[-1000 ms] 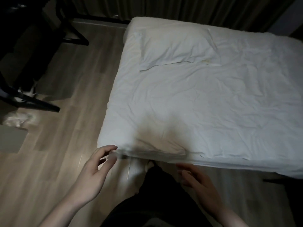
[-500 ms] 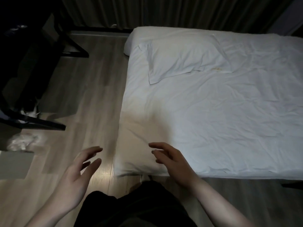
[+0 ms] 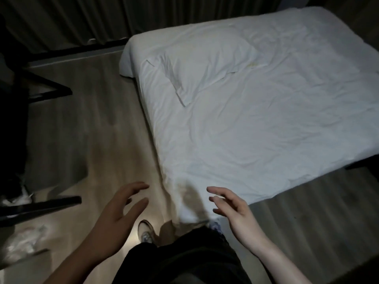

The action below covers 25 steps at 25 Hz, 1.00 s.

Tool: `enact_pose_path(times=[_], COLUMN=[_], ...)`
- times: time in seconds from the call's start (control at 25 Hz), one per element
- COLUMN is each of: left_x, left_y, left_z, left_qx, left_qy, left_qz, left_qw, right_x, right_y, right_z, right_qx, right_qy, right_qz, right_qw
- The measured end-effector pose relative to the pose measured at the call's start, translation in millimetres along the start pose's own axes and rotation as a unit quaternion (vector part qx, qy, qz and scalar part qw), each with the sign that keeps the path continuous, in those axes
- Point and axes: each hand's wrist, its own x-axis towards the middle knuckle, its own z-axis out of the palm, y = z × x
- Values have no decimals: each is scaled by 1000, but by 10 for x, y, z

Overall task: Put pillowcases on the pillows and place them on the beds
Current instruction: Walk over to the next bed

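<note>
A bed with a crumpled white sheet fills the right half of the view. A white pillow in its pillowcase lies flat at the bed's far left corner. My left hand hovers over the wooden floor just left of the bed's near corner, fingers spread, holding nothing. My right hand hovers at the near corner of the bed, fingers apart and empty. Neither hand touches the sheet.
Dark curtains hang behind the bed. Black furniture legs stand on the floor at the left, with crumpled white plastic near them. My shoe and dark trousers show at the bottom.
The view has swung so the bed now lies at an angle. Both hands have risen slightly, and my right hand has shifted to the bed's near corner.
</note>
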Motion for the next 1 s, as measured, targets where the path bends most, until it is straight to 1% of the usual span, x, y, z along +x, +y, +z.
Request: enact_pose_path(times=[0.12, 0.2, 0.28, 0.4, 0.48, 0.56, 0.6, 0.72, 0.8, 0.88, 1.0], left_x=[46, 153, 331, 629, 784, 865, 906, 970, 1062, 1277, 1804], left_y=[-306, -355, -266, -58, -17, -78, -139, -368, -415, -415, -421], left_z=[-544, -774, -878, -919, -962, -1045, -1118, -1412, -1614, -1799, -2207], left_qx=[24, 31, 26, 19, 32, 46, 47, 36, 25, 25, 32], left_qy=[-30, -55, -72, -102, -112, -110, -101, -71, -59, -48, -71], left_qz=[-5, -1, 29, 85, 96, 85, 67, 8, -12, -8, 10], left_qw=[999, 998, 997, 991, 989, 989, 991, 997, 998, 999, 997], right_x=[-155, -244, -299, -273, -174, -3, 134, 515, 758, 1030, 1491], right_y=[-63, -123, -173, -241, -251, -282, -330, -573, -825, -1054, -1345], right_z=[607, 882, 1036, 1107, 1146, 1202, 1238, 1392, 1492, 1604, 1874], right_qx=[15, 20, 33, 50, 62, 65, 61, 24, 20, 26, 33], right_qy=[22, 38, 50, 89, 102, 106, 98, 55, 32, 26, 40], right_qz=[15, 22, 25, 29, 39, 46, 46, 35, 18, 8, 6], right_qw=[1000, 999, 998, 994, 992, 991, 992, 998, 999, 999, 999])
